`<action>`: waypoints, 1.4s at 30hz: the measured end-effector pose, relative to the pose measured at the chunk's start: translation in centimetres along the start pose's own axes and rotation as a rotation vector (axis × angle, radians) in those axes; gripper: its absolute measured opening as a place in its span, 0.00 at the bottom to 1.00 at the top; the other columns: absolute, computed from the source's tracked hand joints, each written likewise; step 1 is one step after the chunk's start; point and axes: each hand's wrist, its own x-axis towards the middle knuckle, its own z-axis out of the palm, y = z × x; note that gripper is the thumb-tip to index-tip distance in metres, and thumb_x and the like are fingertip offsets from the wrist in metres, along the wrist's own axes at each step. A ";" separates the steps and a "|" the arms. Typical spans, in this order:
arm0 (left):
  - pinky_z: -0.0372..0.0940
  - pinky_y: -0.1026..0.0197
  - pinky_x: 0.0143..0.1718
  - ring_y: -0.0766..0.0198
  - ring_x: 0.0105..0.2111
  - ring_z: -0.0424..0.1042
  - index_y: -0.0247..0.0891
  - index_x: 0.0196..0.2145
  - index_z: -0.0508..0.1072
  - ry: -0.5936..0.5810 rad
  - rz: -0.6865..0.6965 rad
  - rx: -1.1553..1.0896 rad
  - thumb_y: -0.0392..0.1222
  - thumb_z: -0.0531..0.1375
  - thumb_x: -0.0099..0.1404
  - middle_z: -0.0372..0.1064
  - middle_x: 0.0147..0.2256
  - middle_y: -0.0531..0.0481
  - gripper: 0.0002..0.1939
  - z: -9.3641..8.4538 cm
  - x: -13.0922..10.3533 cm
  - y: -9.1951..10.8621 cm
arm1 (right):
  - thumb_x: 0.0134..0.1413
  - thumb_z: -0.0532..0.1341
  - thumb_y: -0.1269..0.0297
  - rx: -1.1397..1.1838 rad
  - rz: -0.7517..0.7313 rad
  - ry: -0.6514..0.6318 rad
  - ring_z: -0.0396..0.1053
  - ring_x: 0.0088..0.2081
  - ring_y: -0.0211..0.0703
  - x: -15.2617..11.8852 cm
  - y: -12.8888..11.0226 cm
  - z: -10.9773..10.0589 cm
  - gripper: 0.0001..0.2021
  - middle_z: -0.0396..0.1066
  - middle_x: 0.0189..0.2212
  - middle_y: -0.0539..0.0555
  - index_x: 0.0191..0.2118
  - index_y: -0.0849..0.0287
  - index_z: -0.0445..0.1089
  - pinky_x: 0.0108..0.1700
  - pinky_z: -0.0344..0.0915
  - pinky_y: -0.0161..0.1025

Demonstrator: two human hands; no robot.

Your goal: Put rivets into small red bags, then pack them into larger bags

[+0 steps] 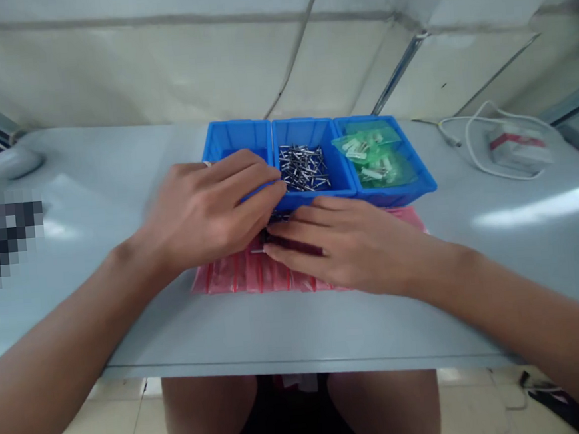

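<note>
Two hands meet over pink plastic packaging (224, 275) in front of three blue bins. My left hand (213, 206) is curled, its fingertips hiding whatever they hold. My right hand (342, 243) lies lower and to the right, its fingers bent inward over the pink packaging. Small dark and shiny pieces show between the hands, too small to make out, and a thin metal piece (257, 251) pokes out by the right fingertips. The middle bin holds many metal rivet-like pins (303, 168). Green bags (379, 156) with white parts fill the right bin. My left hand partly covers the left bin (237, 134).
A white cable (469, 143) loops around a red and white box (519, 145) at the right of the grey table (278, 331). At the far left sit a pale rounded object (13, 162) and a pixelated dark item. A wall stands behind the bins.
</note>
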 end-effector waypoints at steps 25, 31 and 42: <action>0.68 0.56 0.25 0.58 0.41 0.84 0.41 0.50 0.77 0.025 0.048 0.160 0.32 0.64 0.75 0.86 0.46 0.50 0.08 0.1 -0.1 -0.1 | 0.75 0.62 0.78 0.198 0.129 0.204 0.83 0.44 0.46 -0.2 -0.5 0.7 0.09 0.86 0.45 0.58 0.46 0.66 0.82 0.47 0.83 0.45; 0.69 0.55 0.27 0.56 0.42 0.85 0.40 0.51 0.77 0.040 0.023 0.120 0.33 0.65 0.75 0.86 0.45 0.50 0.09 0.3 -0.2 -0.3 | 0.73 0.67 0.74 0.437 0.554 0.364 0.84 0.43 0.35 -0.2 -0.8 -1.3 0.08 0.87 0.44 0.47 0.47 0.53 0.82 0.47 0.84 0.35; 0.84 0.51 0.42 0.47 0.62 0.82 0.41 0.62 0.74 -0.073 -0.045 0.111 0.42 0.60 0.83 0.78 0.65 0.43 0.14 0.9 -0.7 -0.2 | 0.71 0.64 0.78 0.465 0.665 0.457 0.85 0.53 0.43 -0.6 -0.6 -0.8 0.14 0.87 0.52 0.53 0.52 0.55 0.84 0.58 0.85 0.41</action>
